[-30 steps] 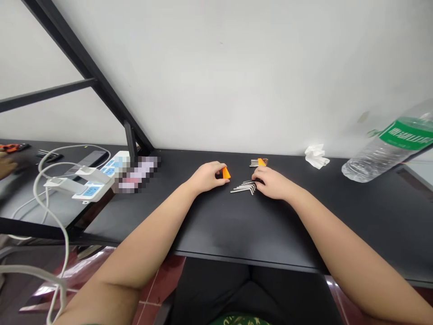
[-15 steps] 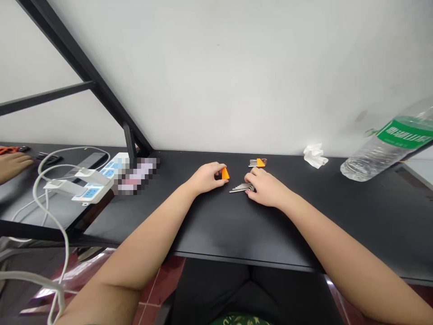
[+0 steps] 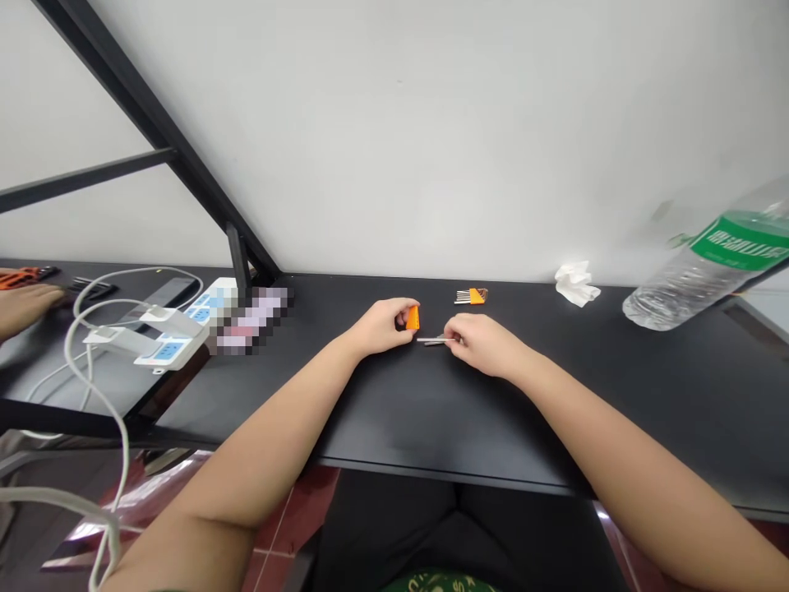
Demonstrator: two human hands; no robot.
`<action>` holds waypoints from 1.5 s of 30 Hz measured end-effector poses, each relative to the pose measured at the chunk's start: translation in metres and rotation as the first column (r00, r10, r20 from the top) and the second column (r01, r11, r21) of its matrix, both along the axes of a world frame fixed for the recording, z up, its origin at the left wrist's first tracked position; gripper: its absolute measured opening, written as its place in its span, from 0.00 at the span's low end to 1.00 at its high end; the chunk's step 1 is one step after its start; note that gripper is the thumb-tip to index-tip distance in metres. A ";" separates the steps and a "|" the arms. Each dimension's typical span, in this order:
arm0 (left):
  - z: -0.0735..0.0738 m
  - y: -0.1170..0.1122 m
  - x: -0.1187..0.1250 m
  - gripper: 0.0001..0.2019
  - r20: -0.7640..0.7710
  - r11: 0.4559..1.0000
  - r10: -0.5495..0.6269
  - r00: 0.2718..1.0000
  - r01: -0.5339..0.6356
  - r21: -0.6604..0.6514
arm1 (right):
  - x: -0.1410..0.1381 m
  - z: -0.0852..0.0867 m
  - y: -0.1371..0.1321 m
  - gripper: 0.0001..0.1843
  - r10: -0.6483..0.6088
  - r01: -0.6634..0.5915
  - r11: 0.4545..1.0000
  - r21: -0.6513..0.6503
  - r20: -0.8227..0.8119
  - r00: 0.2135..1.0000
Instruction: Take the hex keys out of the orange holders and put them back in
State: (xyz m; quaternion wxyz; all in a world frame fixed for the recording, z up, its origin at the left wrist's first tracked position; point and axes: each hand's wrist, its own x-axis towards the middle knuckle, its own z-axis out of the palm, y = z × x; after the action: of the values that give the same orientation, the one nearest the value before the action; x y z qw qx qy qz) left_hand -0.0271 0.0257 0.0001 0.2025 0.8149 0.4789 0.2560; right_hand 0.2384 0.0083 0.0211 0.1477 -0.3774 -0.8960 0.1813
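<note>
Two hands work mid-bench (image 3: 431, 419) in the head view: the left hand (image 3: 385, 327) has its grip clamped on an orange holder (image 3: 413, 318); the right hand (image 3: 482, 343) now pinches a hex key (image 3: 432, 339) pointing holderward, the earlier fan narrowed. Beyond lies another key set (image 3: 477, 296); right, tissue (image 3: 577, 284) and bottle (image 3: 703, 267); left, power strip (image 3: 185, 325).

Holder (image 3: 413, 318) left of hex key (image 3: 431, 339), key set (image 3: 476, 297) behind, tissue (image 3: 576, 284) and bottle (image 3: 721, 255) rightward
</note>
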 end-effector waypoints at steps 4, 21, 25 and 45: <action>0.000 -0.001 0.002 0.24 0.028 1.000 -0.013 1.000 0.013 0.000 | 0.005 -0.006 0.007 0.07 -0.021 0.033 0.997 0.075 -0.150 0.989; 0.012 -0.016 0.027 0.20 -0.181 0.972 -0.080 0.980 0.117 0.206 | -0.024 -0.007 0.003 0.07 -0.523 -0.035 0.608 -0.793 -0.434 0.734; 0.013 -0.016 0.030 0.20 -0.159 0.976 -0.085 0.984 0.114 0.186 | -0.023 -0.007 0.004 0.06 -0.519 -0.037 0.637 -0.770 -0.463 0.718; 0.002 -0.005 0.010 0.25 -0.035 0.998 -0.007 0.999 0.009 0.060 | 0.007 0.007 0.004 0.06 -0.062 0.061 0.997 -0.057 -0.013 0.998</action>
State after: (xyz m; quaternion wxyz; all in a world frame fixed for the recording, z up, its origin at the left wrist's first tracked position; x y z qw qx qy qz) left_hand -0.0173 0.0203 0.0023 0.1706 0.8269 0.4712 0.2553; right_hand 0.2452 0.0124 0.0280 0.1490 -0.4073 -0.8774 0.2050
